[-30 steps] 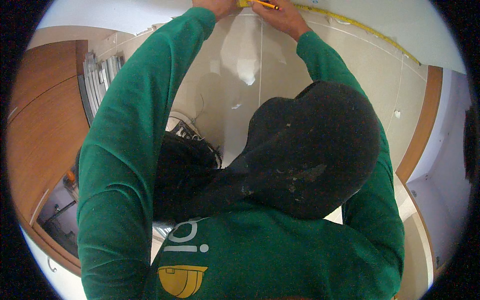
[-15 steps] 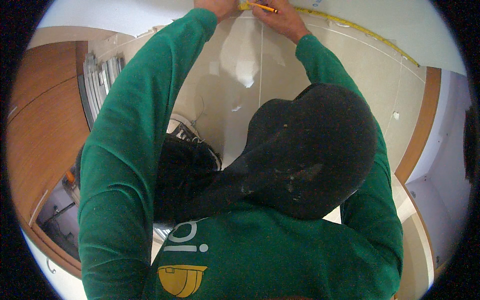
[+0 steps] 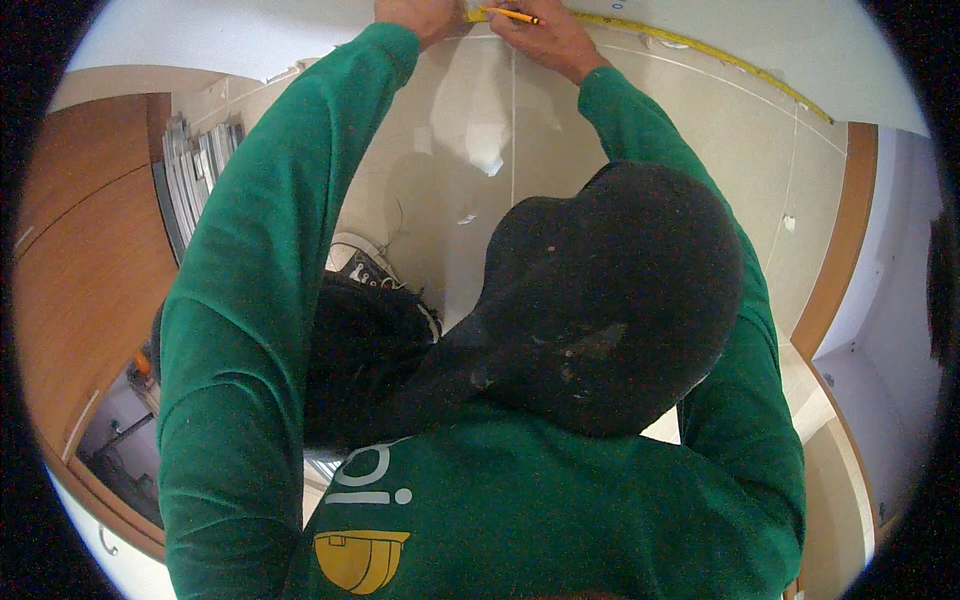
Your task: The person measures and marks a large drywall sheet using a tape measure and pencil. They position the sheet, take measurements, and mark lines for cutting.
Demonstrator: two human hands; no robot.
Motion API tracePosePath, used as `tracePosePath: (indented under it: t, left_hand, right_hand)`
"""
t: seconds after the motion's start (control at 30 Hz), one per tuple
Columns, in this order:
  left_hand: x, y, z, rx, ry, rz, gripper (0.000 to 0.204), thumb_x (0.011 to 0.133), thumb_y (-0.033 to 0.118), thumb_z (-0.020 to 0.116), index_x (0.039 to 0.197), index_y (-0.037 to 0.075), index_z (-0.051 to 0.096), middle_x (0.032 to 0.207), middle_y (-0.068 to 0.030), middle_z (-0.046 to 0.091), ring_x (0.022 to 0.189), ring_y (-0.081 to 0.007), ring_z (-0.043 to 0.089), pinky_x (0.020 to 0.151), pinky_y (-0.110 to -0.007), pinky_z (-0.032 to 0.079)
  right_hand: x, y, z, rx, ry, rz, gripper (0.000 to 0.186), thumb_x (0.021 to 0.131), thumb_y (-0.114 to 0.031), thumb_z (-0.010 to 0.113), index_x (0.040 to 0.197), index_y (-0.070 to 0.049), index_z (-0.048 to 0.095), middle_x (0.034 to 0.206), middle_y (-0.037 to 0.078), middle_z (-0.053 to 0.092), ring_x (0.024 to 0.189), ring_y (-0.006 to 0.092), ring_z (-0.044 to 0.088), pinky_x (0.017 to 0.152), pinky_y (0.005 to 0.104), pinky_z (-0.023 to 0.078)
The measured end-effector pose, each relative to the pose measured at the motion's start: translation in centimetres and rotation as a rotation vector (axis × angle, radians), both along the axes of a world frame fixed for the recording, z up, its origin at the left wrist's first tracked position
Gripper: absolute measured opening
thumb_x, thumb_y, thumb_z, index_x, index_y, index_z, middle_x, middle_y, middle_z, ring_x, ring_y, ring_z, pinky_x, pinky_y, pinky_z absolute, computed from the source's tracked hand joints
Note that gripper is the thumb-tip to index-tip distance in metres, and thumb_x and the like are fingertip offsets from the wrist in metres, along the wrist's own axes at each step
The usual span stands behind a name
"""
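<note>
A yellow tape measure blade (image 3: pixel 700 48) runs along the foot of the pale wall, bowing from the right down to the space between my hands. My left hand (image 3: pixel 425 20) is at the blade's left end, close against it; the upper picture edge cuts off its fingers, so their grip is hidden. Pinched in my right hand (image 3: pixel 552 42) is an orange pencil (image 3: pixel 518 15), its tip pointing left at the blade. The heel of this hand rests low, by the line where wall and floor meet.
Beige floor tiles (image 3: pixel 600 110) carry white scraps (image 3: pixel 488 165). My bent knee (image 3: pixel 620 290) and shoe (image 3: pixel 362 262) take up the middle. Stacked grey strips (image 3: pixel 190 175) lean beside a brown wooden panel (image 3: pixel 90 230) on the left; a wooden door frame (image 3: pixel 842 230) stands right.
The whole view has shifted slightly, with hands, tape and floor all a little higher and further left. Pencil and hands keep nearly the same place against the tape.
</note>
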State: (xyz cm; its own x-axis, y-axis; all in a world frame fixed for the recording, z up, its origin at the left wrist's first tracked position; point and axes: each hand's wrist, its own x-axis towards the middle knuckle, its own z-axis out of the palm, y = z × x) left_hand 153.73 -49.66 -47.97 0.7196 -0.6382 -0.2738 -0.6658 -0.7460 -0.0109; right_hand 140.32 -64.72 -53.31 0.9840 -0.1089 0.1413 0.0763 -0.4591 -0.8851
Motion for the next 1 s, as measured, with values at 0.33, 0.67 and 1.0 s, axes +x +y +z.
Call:
tracePosePath:
  t: [0.33, 0.67, 1.0]
  left_hand:
    - [0.4, 1.4, -2.3, -0.123, -0.158, -0.084, 0.030, 0.084, 0.043, 0.079, 0.085, 0.013, 0.081, 0.085, -0.0137, 0.076, 0.080, -0.0348, 0.076, 0.071, -0.048, 0.061]
    - [0.9, 2.1, -3.5, -0.188, -0.188, -0.115, 0.027, 0.085, 0.040, 0.076, 0.083, 0.014, 0.081, 0.084, -0.0141, 0.077, 0.076, -0.0359, 0.075, 0.068, -0.049, 0.060]
    - [0.0, 2.2, -2.9, -0.208, -0.119, -0.051, 0.024, 0.084, 0.039, 0.076, 0.086, 0.016, 0.083, 0.086, -0.0141, 0.078, 0.078, -0.0363, 0.076, 0.070, -0.049, 0.060]
  right_hand:
    - [0.2, 0.0, -0.1, 0.067, -0.072, 0.058, 0.017, 0.103, -0.023, 0.062, 0.103, -0.006, 0.057, 0.090, 0.007, 0.058, 0.083, 0.0207, 0.053, 0.079, 0.0379, 0.047]
    - [0.5, 0.0, -0.2, 0.080, -0.015, 0.067, 0.017, 0.105, -0.023, 0.060, 0.103, -0.007, 0.058, 0.089, 0.006, 0.058, 0.081, 0.0190, 0.051, 0.078, 0.0374, 0.047]
    - [0.3, 0.0, 0.1, 0.049, 0.024, 0.042, 0.020, 0.105, -0.024, 0.062, 0.101, -0.004, 0.059, 0.088, 0.007, 0.059, 0.082, 0.0202, 0.053, 0.077, 0.0372, 0.048]
